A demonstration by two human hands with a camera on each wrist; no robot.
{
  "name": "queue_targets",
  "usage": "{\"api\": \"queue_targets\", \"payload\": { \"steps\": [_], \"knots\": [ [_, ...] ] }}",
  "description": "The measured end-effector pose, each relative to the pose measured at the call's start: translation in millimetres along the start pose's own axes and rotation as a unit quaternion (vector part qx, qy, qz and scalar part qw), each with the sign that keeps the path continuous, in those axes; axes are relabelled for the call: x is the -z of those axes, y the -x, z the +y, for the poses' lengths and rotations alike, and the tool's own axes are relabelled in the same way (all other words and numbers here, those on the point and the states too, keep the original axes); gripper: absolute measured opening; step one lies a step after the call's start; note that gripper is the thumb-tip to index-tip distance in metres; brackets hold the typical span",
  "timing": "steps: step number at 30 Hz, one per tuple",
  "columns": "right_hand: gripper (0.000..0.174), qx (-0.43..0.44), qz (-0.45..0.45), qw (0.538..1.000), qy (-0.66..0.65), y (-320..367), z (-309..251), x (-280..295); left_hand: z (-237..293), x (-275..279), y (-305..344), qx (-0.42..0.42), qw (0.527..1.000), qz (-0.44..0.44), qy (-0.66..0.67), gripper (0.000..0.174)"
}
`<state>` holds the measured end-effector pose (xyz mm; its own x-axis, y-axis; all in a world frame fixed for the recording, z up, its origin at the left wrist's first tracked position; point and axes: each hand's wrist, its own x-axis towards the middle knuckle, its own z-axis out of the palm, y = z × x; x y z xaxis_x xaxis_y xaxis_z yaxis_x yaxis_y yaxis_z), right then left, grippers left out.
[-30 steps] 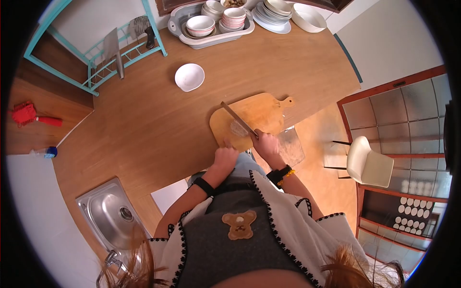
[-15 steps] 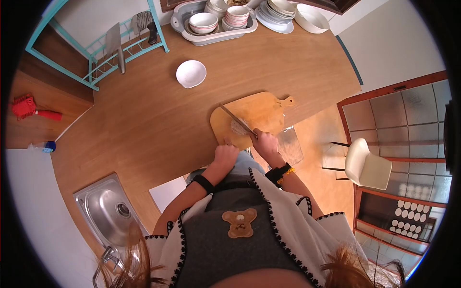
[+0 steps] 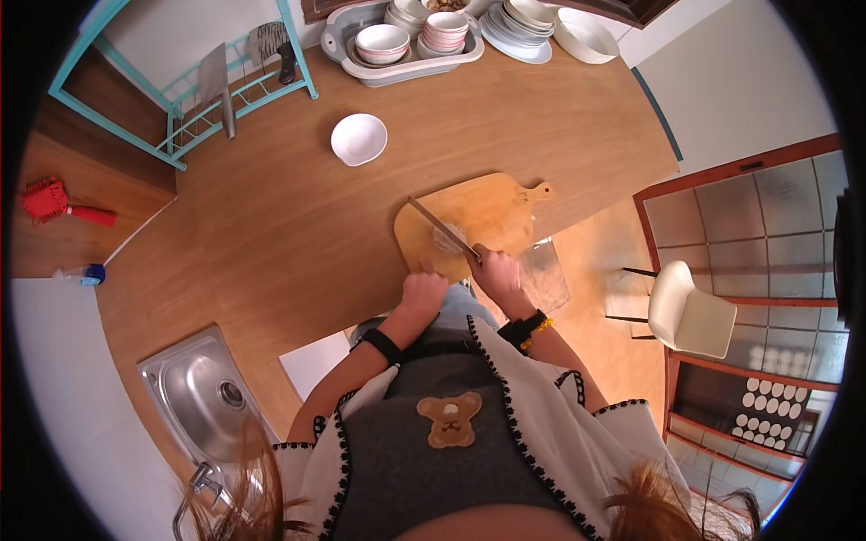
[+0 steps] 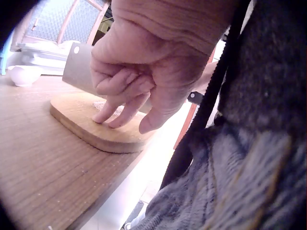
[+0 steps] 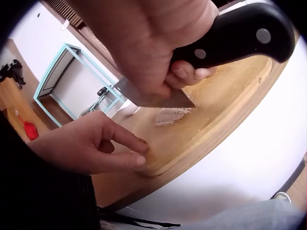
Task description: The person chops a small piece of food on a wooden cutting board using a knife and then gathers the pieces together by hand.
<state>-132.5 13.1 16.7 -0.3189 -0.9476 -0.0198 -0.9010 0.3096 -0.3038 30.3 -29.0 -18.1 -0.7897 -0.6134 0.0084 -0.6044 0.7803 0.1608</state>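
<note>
My right hand (image 3: 496, 270) grips the black riveted handle of a cleaver (image 4: 79, 72). The broad blade slants over a wooden cutting board (image 3: 492, 207), above a small patch of pale, finely chopped food (image 5: 168, 116). At the board's near left edge is my left hand (image 3: 426, 290). In the left wrist view its extended fingers (image 4: 125, 112) press the board's surface while others curl under the palm. The left fingertips stay a short way from the blade and the chopped food. Beyond the board sits a white bowl (image 3: 359, 140).
A grey dish tub (image 3: 397, 77) of stacked bowls, plates (image 3: 516, 47) and a white basin (image 3: 586, 36) line the back. A turquoise rack (image 3: 171, 149) holds another cleaver (image 3: 215, 77) at left. The sink (image 3: 203, 388) lies near left; a chair (image 3: 690, 311) stands right.
The cleaver's tip has shifted slightly left and nearer over the board, with the right hand still on its handle. The left hand keeps its place. The head view has shifted slightly.
</note>
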Motion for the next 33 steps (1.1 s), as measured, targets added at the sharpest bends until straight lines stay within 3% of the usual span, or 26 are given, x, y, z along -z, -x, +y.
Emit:
{"api": "queue_targets", "payload": {
  "steps": [8,15,17,26,30,33],
  "knots": [
    [0.025,0.010,0.004,1.000,0.014,-0.3,3.5,-0.4,0.8,8.0,-3.6,0.000,0.999,-0.038,0.036,0.012],
    [0.028,0.018,0.020,1.000,0.005,3.0,2.0,0.1,1.4,0.9,-1.6,0.015,1.000,-0.012,-0.006,0.013],
    [0.028,0.039,0.022,0.999,0.015,3.5,5.8,-1.0,0.4,3.7,-2.6,-0.009,0.998,-0.051,0.029,0.014],
    [0.023,0.033,-0.021,0.998,0.040,4.6,9.1,0.0,0.1,1.5,0.5,-0.006,0.999,-0.031,0.011,0.014],
    [0.027,0.042,0.023,0.999,0.016,7.0,5.5,2.3,0.3,-3.2,1.3,0.006,1.000,-0.004,-0.004,0.018],
    [0.026,0.052,0.023,0.998,0.036,5.3,6.9,3.6,-2.2,-2.4,-2.1,-0.007,0.997,-0.069,0.023,0.025]
  ]
}}
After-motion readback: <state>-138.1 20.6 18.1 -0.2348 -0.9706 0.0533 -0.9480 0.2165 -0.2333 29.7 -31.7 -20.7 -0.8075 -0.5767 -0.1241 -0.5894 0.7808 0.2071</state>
